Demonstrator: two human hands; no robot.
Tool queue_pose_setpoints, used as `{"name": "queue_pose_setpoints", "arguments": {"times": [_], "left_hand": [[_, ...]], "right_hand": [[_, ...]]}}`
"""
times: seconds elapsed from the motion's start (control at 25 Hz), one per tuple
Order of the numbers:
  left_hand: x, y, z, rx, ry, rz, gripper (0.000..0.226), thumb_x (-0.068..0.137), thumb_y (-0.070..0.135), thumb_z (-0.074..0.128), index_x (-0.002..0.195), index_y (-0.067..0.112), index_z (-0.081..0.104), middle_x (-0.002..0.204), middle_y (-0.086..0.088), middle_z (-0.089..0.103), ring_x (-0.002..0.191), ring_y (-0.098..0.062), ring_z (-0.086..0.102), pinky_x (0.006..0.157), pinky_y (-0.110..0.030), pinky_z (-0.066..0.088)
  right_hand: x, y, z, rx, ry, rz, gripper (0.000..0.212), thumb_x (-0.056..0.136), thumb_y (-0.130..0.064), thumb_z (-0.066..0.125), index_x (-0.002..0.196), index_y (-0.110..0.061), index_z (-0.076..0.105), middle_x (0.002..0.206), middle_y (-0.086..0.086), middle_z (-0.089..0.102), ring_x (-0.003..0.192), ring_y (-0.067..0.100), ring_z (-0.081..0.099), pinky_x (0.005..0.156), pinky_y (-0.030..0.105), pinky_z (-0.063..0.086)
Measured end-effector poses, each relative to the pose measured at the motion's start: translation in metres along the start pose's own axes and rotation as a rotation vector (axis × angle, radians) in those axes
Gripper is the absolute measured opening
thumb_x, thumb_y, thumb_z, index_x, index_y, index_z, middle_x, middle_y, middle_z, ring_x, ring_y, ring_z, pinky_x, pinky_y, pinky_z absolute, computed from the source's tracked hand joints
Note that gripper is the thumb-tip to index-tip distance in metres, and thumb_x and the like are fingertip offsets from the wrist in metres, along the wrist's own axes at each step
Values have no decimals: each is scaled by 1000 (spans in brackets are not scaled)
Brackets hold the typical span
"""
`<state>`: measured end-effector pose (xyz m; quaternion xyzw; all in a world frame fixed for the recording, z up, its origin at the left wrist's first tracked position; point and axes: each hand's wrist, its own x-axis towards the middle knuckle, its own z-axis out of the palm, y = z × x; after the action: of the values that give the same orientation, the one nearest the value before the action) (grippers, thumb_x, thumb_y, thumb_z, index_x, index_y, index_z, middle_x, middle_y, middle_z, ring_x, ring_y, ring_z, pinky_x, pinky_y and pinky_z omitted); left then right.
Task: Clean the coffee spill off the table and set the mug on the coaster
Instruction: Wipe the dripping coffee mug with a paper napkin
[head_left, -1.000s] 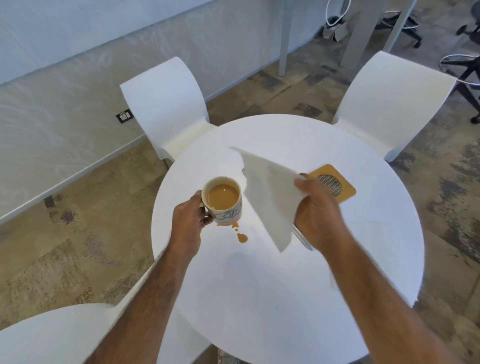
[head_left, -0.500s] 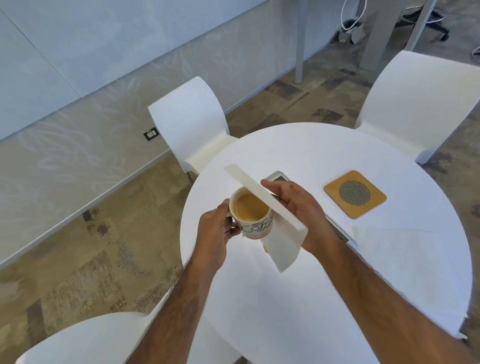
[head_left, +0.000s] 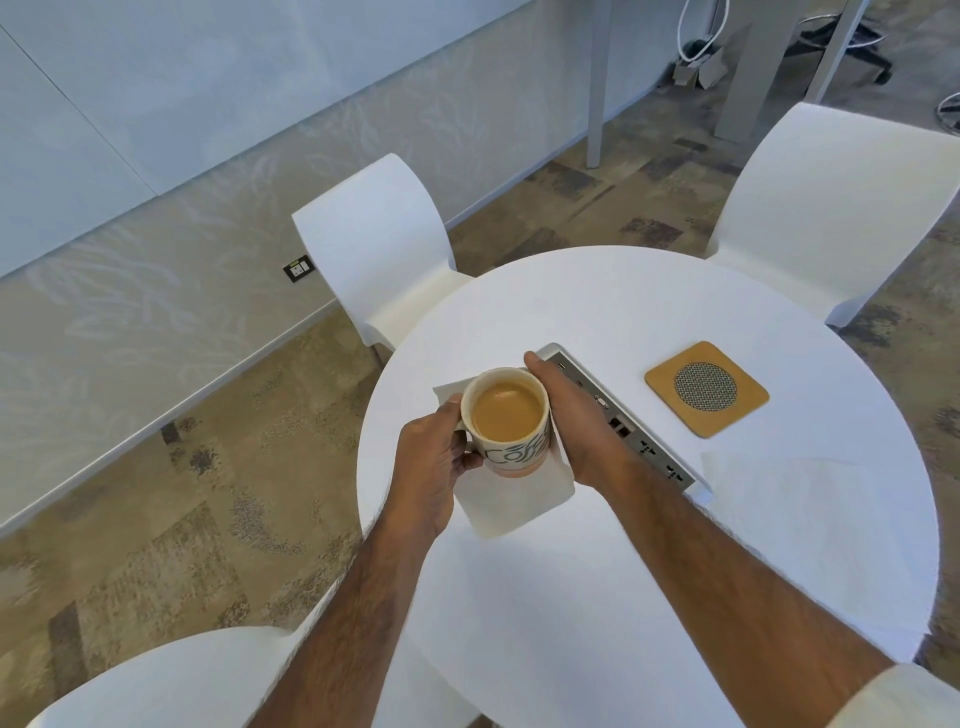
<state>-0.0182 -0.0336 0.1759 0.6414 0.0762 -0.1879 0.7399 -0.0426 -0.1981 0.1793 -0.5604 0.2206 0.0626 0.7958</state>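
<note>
My left hand (head_left: 434, 462) grips the handle of a cream mug (head_left: 506, 423) full of coffee and holds it lifted above the round white table (head_left: 597, 597). A white paper napkin (head_left: 514, 499) lies flat on the table beneath the mug, and my right hand (head_left: 576, 415) presses down on it, palm flat. The spill is hidden under the napkin and mug. The square tan coaster (head_left: 706, 388) with a round mesh centre lies bare to the right, apart from both hands.
A grey power and socket strip (head_left: 628, 426) is set into the table just right of my right hand. Another white napkin (head_left: 789, 493) lies at the table's right. White chairs (head_left: 379, 244) stand around the table, one (head_left: 841, 208) at the far right.
My right hand has brought the napkin down from the air and laid it flat on the table over the spill. The mug stays lifted in my left hand.
</note>
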Motion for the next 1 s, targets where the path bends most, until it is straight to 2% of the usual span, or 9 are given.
{"name": "queue_pose_setpoints", "arguments": {"times": [0.08, 0.2, 0.28, 0.36, 0.56, 0.64, 0.8, 0.92, 1.0], "left_hand": [[2, 0, -1, -3, 4, -3, 28, 92, 37, 66, 71, 23, 76, 59, 1, 33, 59, -14, 39, 53, -25, 48], [3, 2, -2, 4, -1, 1, 27, 81, 47, 70, 73, 23, 77, 64, -3, 35, 63, -15, 40, 55, -25, 48], [4, 3, -3, -1, 2, 2, 29, 74, 52, 72, 73, 23, 77, 68, -6, 34, 65, -16, 39, 56, -26, 48], [5, 2, -3, -20, 19, 0, 30, 72, 52, 73, 69, 22, 74, 65, -5, 32, 63, -16, 38, 56, -27, 48], [8, -1, 0, -60, 57, 9, 32, 94, 40, 66, 68, 24, 76, 55, 4, 42, 55, -8, 48, 56, -27, 50], [8, -2, 2, -61, 75, 10, 36, 99, 37, 62, 68, 25, 77, 55, 5, 45, 55, -6, 50, 55, -26, 51], [7, -4, 5, -56, 99, 11, 35, 100, 35, 62, 69, 25, 76, 59, 2, 48, 59, -7, 51, 57, -27, 51], [7, -5, 7, -68, 112, 2, 35, 101, 35, 61, 70, 25, 75, 75, -10, 48, 70, -13, 52, 58, -27, 51], [8, -6, 7, -55, 129, -6, 32, 101, 34, 61, 74, 21, 72, 87, -11, 48, 77, -19, 50, 59, -28, 50]], "right_hand": [[5, 1, -1, 19, 25, 30, 40, 99, -54, 57, 89, -23, 80, 100, 5, 80, 106, 26, 75, 105, 49, 52], [11, 5, -5, 52, 12, 61, 35, 96, -51, 64, 91, -21, 81, 104, 7, 79, 98, 23, 74, 103, 47, 52], [14, 10, -7, 147, -42, 92, 39, 100, -46, 63, 109, -12, 79, 117, 17, 76, 103, 28, 72, 103, 49, 52], [15, 17, -7, 250, -100, 120, 46, 104, -39, 59, 128, 0, 69, 125, 25, 70, 109, 32, 69, 107, 53, 49], [18, 35, -1, 530, -189, 186, 57, 108, -36, 50, 147, 5, 49, 140, 29, 55, 124, 39, 54, 121, 56, 32], [21, 41, 1, 585, -181, 194, 59, 108, -38, 48, 150, 3, 46, 143, 30, 52, 128, 40, 51, 124, 60, 26], [23, 51, 0, 658, -154, 226, 60, 108, -41, 46, 151, 1, 47, 145, 29, 53, 133, 41, 50, 125, 59, 26], [21, 57, -3, 709, -154, 235, 57, 108, -39, 49, 150, -2, 49, 155, 26, 48, 147, 40, 42, 125, 58, 26], [21, 63, -6, 737, -145, 228, 55, 106, -36, 54, 149, -1, 51, 153, 26, 50, 147, 38, 43, 125, 56, 29]]}}
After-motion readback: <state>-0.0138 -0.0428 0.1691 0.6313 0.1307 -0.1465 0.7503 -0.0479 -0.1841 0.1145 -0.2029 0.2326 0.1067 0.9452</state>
